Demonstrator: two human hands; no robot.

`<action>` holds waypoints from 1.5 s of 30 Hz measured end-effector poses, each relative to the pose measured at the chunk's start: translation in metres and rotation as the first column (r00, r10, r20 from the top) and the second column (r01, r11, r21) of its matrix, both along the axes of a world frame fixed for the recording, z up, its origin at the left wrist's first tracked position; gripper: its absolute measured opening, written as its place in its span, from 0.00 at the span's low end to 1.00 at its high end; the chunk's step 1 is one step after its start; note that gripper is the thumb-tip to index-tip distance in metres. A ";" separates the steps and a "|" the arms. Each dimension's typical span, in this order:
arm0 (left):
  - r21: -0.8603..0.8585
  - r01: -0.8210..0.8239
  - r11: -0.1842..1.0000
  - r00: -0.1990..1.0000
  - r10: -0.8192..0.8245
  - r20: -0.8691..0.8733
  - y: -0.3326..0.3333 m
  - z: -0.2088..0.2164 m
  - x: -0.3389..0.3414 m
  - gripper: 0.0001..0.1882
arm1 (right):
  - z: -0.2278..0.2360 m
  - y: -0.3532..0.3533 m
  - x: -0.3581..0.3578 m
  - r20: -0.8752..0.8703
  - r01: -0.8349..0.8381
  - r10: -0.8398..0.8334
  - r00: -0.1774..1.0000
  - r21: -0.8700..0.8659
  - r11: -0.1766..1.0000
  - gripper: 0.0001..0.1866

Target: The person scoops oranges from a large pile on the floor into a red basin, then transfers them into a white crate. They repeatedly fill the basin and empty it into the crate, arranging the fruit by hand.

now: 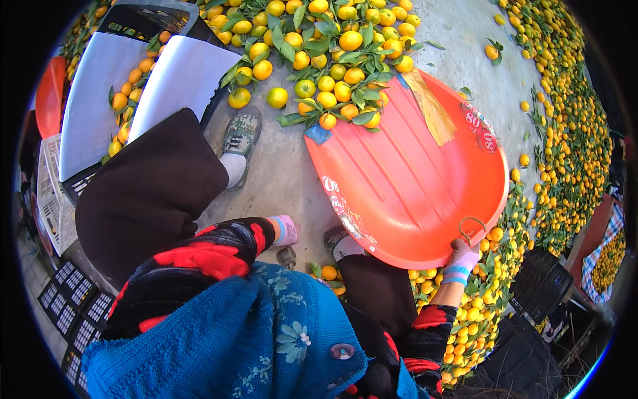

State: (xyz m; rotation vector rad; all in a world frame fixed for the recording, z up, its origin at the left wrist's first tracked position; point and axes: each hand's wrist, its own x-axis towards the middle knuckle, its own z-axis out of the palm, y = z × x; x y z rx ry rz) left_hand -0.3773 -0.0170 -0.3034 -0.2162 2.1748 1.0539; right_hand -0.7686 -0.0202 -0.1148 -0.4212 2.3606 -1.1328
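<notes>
My right hand (463, 254), in a pink, grey and blue glove, is closed on the rear rim of a large red plastic scoop (399, 199), beside a small rope loop (472, 229). The scoop lies tilted, its inside bare, with blue tape at its front corners and a torn tan strip near one side. Its front edge meets a heap of mandarins (325, 100) with green leaves, some lying over that edge. My left hand (288, 231), also gloved, hangs low over the concrete, apart from the scoop; its fingers are mostly hidden.
Dark crates (149, 16) with white paper liners (183, 80) stand at the left, mandarins showing between the liners. A pale crate (56, 193) is beyond my leg. More mandarins (565, 146) spread along the right and under the scoop's rear. My shoe (240, 139) stands on concrete.
</notes>
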 end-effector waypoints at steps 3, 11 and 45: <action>0.088 -0.407 0.909 0.899 0.382 0.214 -0.058 0.004 0.026 0.16 | -0.002 -0.011 -0.017 0.019 -0.060 0.059 0.998 0.015 0.998 0.39; 0.141 -0.823 -0.550 -0.549 0.708 -0.443 -0.187 0.016 0.071 0.22 | -0.014 -0.031 -0.018 0.060 -0.125 0.128 0.990 -0.045 0.991 0.36; -0.398 -0.917 -0.003 0.265 0.742 -0.616 -0.402 0.107 0.029 0.14 | -0.091 -0.167 0.210 0.321 -0.236 0.308 0.896 -0.244 0.941 0.43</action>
